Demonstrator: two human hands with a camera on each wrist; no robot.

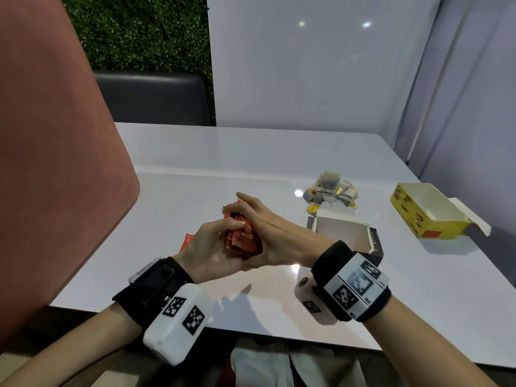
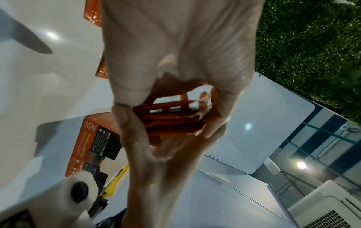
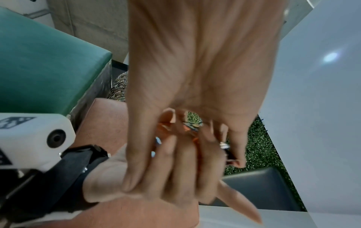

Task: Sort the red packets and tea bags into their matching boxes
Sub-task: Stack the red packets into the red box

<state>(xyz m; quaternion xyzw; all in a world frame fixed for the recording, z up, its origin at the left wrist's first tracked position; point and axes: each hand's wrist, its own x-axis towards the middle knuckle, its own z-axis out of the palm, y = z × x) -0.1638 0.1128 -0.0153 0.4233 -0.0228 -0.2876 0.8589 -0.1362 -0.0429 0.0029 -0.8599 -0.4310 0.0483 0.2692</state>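
Both hands, the left hand (image 1: 215,247) and right hand (image 1: 268,233), clasp a bundle of red packets (image 1: 241,240) with curled fingers above the table (image 1: 195,169) near its front edge.

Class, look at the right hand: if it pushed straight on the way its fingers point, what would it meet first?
The right hand points left, so it would meet the red packets it already helps hold, backed by the left hand.

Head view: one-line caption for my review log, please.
Both hands, left and right, hold a stack of red packets above the white table; tea bags and two open boxes lie to the right.
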